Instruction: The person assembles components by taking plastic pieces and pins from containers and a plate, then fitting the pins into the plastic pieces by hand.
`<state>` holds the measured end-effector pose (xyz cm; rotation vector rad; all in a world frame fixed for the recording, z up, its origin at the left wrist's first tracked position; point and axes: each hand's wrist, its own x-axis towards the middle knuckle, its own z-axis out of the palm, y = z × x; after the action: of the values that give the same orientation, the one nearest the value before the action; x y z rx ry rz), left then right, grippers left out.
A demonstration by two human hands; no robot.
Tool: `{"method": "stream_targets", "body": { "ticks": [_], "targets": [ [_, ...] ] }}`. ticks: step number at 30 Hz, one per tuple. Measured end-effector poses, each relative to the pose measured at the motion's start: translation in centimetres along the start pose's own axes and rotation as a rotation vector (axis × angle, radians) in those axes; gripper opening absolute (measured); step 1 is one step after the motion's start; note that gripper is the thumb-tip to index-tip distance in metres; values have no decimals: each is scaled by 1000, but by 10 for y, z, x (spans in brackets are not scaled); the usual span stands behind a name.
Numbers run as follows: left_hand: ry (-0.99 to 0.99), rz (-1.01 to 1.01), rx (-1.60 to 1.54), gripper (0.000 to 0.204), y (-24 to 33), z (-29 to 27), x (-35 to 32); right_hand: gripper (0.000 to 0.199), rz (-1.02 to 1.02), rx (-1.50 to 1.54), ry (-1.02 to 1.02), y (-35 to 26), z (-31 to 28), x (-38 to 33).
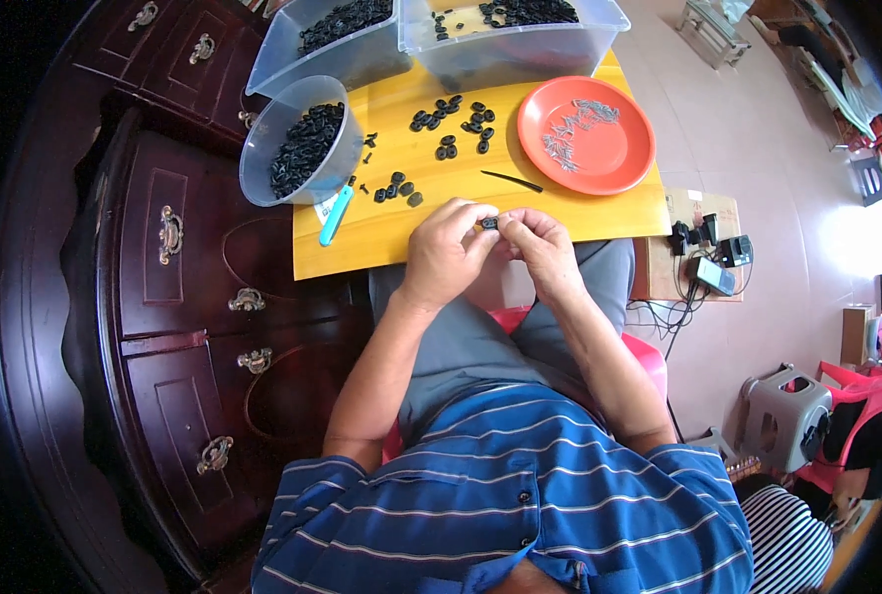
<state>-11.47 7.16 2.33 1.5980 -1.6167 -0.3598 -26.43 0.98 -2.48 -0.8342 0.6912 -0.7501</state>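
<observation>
The left hand (443, 259) and right hand (545, 255) are together, fingertips pinching a black part (490, 224) over the table (342, 259)'s near edge. Beyond lie a dark stick (512, 181) and clustered black pieces (447, 152). Leftward are a blue tool (337, 215) and a tub (260, 170); rightward, a red plate (619, 150) of pins (599, 111); farthest, two bins (505, 61).

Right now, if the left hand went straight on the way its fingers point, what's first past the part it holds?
Likely the right hand, at the other end of the small black part; exact depth is unclear from this view.
</observation>
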Motion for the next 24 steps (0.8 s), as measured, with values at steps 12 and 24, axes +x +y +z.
{"method": "stream_targets", "body": {
  "ticks": [12,24],
  "targets": [
    [158,-199,390,29,-64,-22,-3,17,-17,-240,-80,-6,3,-2],
    [99,-68,407,25,-64,1,72,15,-30,-198,-104,-3,-3,0]
  ]
}}
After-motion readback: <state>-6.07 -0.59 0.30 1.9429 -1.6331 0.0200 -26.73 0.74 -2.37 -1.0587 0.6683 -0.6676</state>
